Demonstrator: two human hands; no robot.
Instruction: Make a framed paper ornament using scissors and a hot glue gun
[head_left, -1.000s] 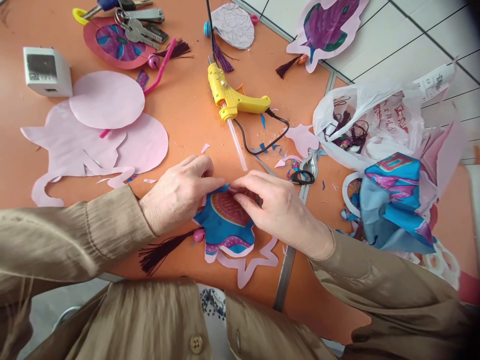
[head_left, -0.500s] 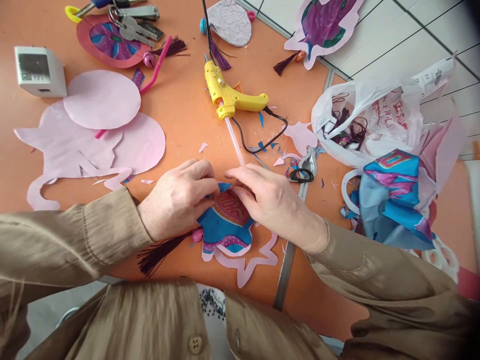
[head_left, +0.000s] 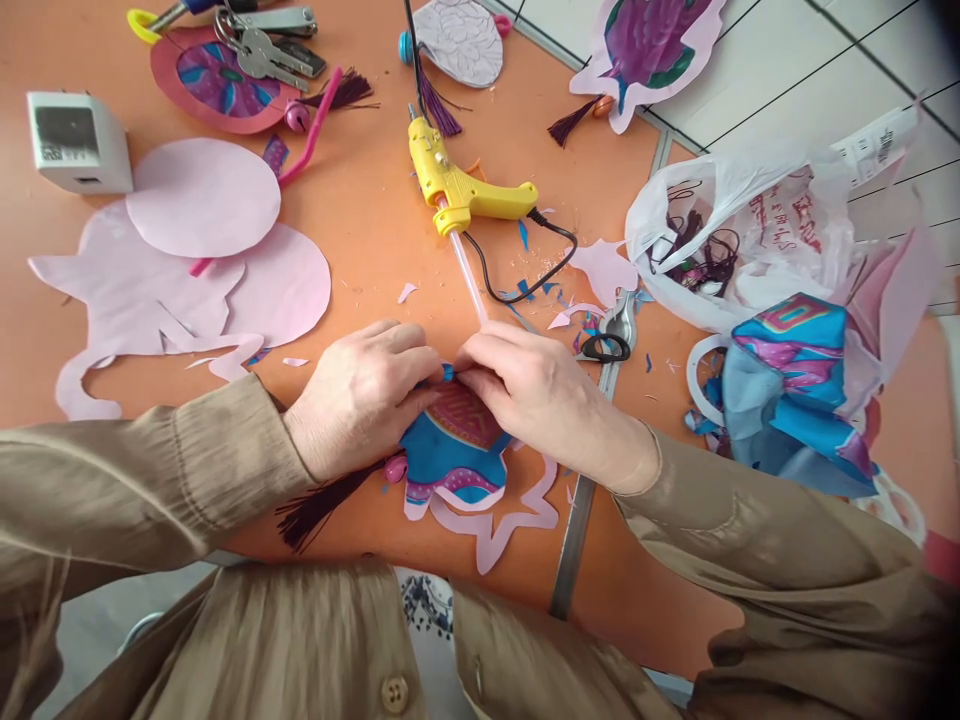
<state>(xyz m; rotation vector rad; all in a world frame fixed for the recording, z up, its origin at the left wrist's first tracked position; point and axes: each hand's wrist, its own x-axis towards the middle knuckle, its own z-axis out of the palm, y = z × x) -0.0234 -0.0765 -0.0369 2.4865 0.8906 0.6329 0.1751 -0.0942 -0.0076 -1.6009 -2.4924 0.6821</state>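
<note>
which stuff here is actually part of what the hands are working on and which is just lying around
In hand:
left hand and right hand, both pinching the top edge of the blue ornament
its purple tassel

Lying about:
yellow glue gun
scissors
keys
white plastic bag
pink paper circles

Probably a craft workshop: orange table (head_left: 360, 240), glue gun (head_left: 457, 190), paper cutouts (head_left: 202, 200), scissors (head_left: 607, 345).

Left hand (head_left: 360, 395) and right hand (head_left: 536, 390) pinch the blue fabric cutout (head_left: 450, 455) — fingertips meeting at its top edge
</note>
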